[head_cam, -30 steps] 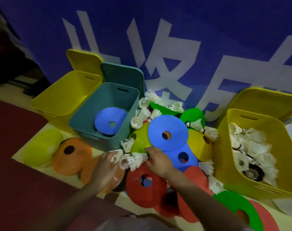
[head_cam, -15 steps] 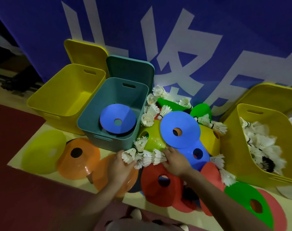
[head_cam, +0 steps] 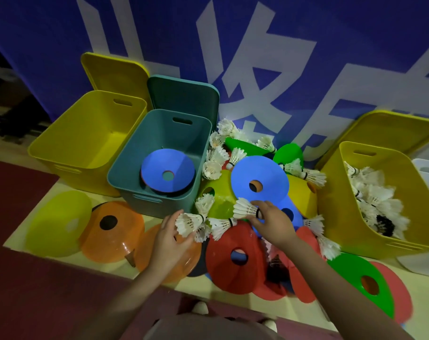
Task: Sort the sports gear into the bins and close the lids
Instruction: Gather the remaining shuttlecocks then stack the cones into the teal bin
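I am in the shuttlecock step of the sort, gathering loose birds from the pile before they go into a bin.

The yellow bin (head_cam: 370, 200) at three o'clock already holds a heap of shuttlecocks, so I judge that is where my handful belongs; its lid (head_cam: 390, 131) leans open behind it. The empty yellow bin (head_cam: 86, 141) sits at ten o'clock, and the teal bin (head_cam: 157, 165) beside it holds a blue cone (head_cam: 168, 173) stacked on others. All lids are still up, so closing comes much later.

The pile of disc cones (head_cam: 257, 182) fills the middle, from twelve o'clock down to five, with orange cones (head_cam: 113, 229) at eight o'clock.

My left hand (head_cam: 169, 244) curls its fingers round a shuttlecock (head_cam: 190, 222) by the feathers, with more white feathers bunched under it; I cannot tell how many it truly holds. My right hand (head_cam: 272, 222) pinches a second shuttlecock (head_cam: 245, 208) near its cork.

Next I must carry both to three o'clock, lifting over the blue and yellow cones between my hands and that bin. More shuttlecocks (head_cam: 218, 155) lie wedged among cones at twelve o'clock and at four o'clock beside the bin wall, so several trips remain. The feathers crush easily, so a light grip is wise, and birds tucked beneath cone rims may snag as I pull.
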Demonstrator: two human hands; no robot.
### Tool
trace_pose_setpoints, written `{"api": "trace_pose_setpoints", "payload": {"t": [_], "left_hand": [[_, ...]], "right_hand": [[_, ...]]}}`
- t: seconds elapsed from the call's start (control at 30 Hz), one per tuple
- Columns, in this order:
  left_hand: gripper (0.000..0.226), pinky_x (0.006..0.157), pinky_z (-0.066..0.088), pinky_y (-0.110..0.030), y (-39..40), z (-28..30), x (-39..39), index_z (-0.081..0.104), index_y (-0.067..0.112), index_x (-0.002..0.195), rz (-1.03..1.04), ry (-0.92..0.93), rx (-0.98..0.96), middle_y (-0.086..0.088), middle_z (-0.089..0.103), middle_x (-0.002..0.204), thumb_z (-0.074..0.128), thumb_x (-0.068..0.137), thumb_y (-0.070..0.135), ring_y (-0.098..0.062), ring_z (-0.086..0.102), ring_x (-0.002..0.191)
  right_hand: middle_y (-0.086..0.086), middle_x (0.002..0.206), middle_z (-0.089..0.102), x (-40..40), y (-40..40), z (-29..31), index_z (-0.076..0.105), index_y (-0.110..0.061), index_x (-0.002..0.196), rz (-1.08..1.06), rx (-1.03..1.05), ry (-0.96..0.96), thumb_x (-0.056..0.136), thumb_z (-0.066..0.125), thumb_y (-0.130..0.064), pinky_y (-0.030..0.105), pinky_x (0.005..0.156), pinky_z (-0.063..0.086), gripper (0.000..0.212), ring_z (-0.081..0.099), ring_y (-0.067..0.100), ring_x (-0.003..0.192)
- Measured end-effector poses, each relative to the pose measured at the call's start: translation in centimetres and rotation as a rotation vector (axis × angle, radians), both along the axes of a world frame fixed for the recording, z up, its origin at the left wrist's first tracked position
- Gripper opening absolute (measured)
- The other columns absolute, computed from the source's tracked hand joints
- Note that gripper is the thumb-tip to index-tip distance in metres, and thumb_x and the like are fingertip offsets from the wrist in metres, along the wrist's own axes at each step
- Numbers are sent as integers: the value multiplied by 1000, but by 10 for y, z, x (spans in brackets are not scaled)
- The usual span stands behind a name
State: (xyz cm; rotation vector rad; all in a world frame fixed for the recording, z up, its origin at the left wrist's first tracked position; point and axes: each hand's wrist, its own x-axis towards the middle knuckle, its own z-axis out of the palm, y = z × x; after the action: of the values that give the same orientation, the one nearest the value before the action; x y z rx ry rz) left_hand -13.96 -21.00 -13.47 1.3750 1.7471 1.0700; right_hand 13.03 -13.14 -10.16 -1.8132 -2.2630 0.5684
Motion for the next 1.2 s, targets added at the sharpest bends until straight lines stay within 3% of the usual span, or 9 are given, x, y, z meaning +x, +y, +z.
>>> {"api": "trace_pose_setpoints", "payload": {"t": [0.13, 0.27, 0.4, 0.53, 0.67, 0.77, 0.9, 1.0, 1.2], "left_hand": [[62, 82, 39, 2, -2, 14, 11, 46, 25, 133, -15, -67, 47, 26, 44, 119, 74, 80, 10, 25, 42, 107], [58, 81, 41, -2, 8, 32, 36, 45, 36, 127, -33, -135, 87, 18, 50, 124, 73, 82, 13, 16, 46, 111], [56, 84, 48, -14, 31, 45, 80, 47, 43, 122, -128, -175, 98, 4, 56, 122, 73, 82, 14, -5, 56, 111], [48, 81, 50, -17, 51, 60, 145, 51, 39, 116, -186, -199, 110, 1, 62, 115, 72, 79, 17, -1, 60, 102], [46, 77, 52, -16, 66, 71, 217, 54, 35, 111, -268, -231, 102, 4, 66, 105, 70, 82, 4, -1, 63, 96], [41, 79, 54, -21, 74, 77, 266, 55, 33, 114, -321, -235, 98, 5, 65, 107, 73, 81, 16, -6, 61, 99], [52, 82, 53, -27, 79, 81, 323, 57, 28, 117, -318, -235, 90, 1, 63, 108, 66, 69, 46, -12, 59, 100], [50, 85, 50, -23, 83, 79, 354, 54, 26, 124, -317, -177, 89, 7, 59, 110, 70, 78, 39, -8, 55, 103], [41, 81, 43, -11, 94, 75, 400, 48, 32, 121, -278, -156, 98, 23, 49, 107, 68, 86, 24, 1, 50, 99]], "right_hand": [[6, 117, 56, 6, -4, -1, 49, -18, 135, -33, 5, 107, 94, 55, -41, 29, 69, 39, 47, 57, 22, 98], [-1, 123, 59, 18, -5, 2, 54, -19, 131, -102, 40, 278, 92, 57, -42, 31, 78, 46, 45, 59, 18, 101], [-8, 72, 56, 43, 1, 22, 63, -23, 112, -161, 165, 449, 95, 52, -39, 33, 58, 38, 26, 51, 7, 64], [8, 64, 54, 96, 5, 50, 63, -23, 113, -211, 243, 539, 94, 49, -40, 41, 58, 42, 29, 54, 23, 62], [-4, 90, 66, 172, 8, 63, 63, -19, 118, -346, 342, 545, 95, 53, -37, 19, 69, 47, 31, 61, 13, 81], [-2, 88, 66, 231, 4, 67, 64, -20, 115, -429, 384, 513, 96, 53, -33, 30, 65, 46, 26, 61, 17, 80], [4, 93, 68, 304, 1, 59, 66, -16, 116, -527, 382, 451, 94, 56, -35, 31, 69, 46, 30, 62, 20, 87], [4, 102, 68, 350, 0, 44, 63, -17, 121, -560, 355, 372, 93, 55, -40, 33, 74, 47, 38, 61, 22, 95], [-6, 80, 60, 392, 6, 32, 66, -22, 111, -493, 312, 321, 93, 56, -37, 22, 58, 36, 26, 56, 15, 76]]}}
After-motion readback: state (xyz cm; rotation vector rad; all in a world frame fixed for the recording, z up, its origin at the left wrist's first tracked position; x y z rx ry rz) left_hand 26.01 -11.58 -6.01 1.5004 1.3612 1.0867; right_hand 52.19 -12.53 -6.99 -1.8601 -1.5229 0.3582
